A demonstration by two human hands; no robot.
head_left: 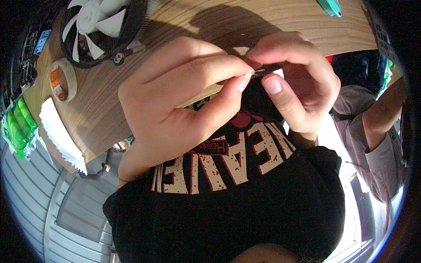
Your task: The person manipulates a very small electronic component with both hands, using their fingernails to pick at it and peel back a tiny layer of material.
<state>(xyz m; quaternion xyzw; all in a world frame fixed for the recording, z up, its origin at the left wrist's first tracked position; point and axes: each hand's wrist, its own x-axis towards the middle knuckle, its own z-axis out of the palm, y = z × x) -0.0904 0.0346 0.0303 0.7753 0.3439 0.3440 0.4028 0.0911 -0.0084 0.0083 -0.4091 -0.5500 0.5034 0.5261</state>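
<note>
In front of my chest, above the near edge of the wooden table (pixel 210 26), my left hand (pixel 175 94) pinches a thin pale strand (pixel 259 70) between thumb and forefinger. It looks like a bit of wire or thread, too small to tell which. Its free end points toward my right hand (pixel 307 76), whose curled forefinger and thumb stay apart on either side of it. Something small and white (pixel 279 73) shows behind the right thumb; I cannot make out what it is. The other right fingers are partly hidden.
A fan (pixel 90 17) with white blades in a black frame lies at the far left. Nearer are a tape roll (pixel 57 83) and a zigzag-edged white sheet (pixel 61 131). Green packages (pixel 19 125) lie left, a teal tool (pixel 331 6) at the back. Another person (pixel 377 140) sits right.
</note>
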